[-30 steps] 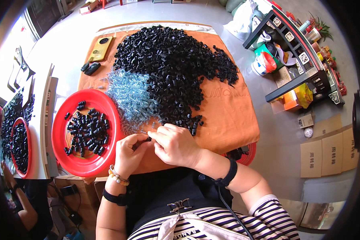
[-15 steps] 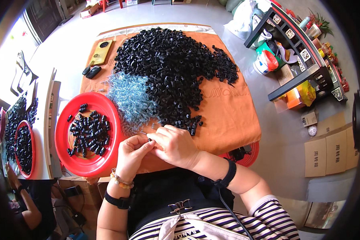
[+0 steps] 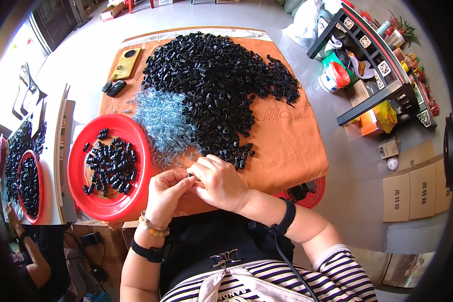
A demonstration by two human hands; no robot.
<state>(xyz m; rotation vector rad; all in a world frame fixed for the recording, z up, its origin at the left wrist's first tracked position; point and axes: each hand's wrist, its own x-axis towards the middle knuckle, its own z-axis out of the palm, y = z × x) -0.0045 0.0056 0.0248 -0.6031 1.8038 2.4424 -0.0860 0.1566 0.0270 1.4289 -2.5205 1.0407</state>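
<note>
Over the table's near edge my two hands meet, fingertips touching. A small black plastic part (image 3: pixel 190 175) shows between them, mostly covered by fingers. Thumb and forefinger of my left hand (image 3: pixel 164 194) close on it from one side. My right hand (image 3: pixel 219 181) has its fingers bent round the same spot. Just beyond lies a heap of small metal springs (image 3: pixel 163 121), beside a large pile of black plastic parts (image 3: pixel 201 75). To the left, a round red tray (image 3: pixel 76 189) bears many short black cylindrical pieces (image 3: pixel 113 163).
An orange cloth (image 3: pixel 287 146) covers the table. A yellow case-like object (image 3: pixel 126 64) and a black oval object (image 3: pixel 117 89) lie at its far left. Left, a person's hand (image 3: pixel 14 216) is beside another red tray (image 3: pixel 41 186). A red basket (image 3: pixel 317 194) shows below the right edge.
My hands stay together at the same place, with only slight finger movement on the black part. The whole view has shifted very slightly.
</note>
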